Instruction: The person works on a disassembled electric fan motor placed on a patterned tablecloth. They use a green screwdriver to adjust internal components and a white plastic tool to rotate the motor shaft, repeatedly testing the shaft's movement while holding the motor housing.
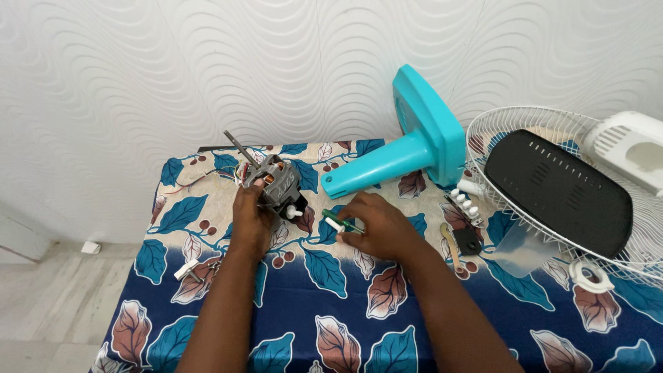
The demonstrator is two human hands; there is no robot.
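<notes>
Two bare forearms are seen rising from the bottom edge of the frame over a table (207,331) covered with a blue cloth printed with teal and rust leaves. At centre left, the left hand (250,220) is closed around the lower part of a small fan motor (275,182), whose copper windings are visible and whose metal shaft is tilted toward the upper left; thin wires are trailed behind it. Just right of centre, the right hand (378,226) is laid on the cloth with the fingers curled over a green-handled screwdriver (340,222), of which only the handle end and a white piece beside it are shown; how firmly it is gripped cannot be told. Behind the right hand, a turquoise fan stand (407,150) is lying on its side. At the right of the frame, a white wire fan guard (525,121) is resting with a black slotted cover (558,190) on it, and a white housing (632,148) is seen at the upper right edge. A row of white switch buttons (465,204) lies near the guard.
</notes>
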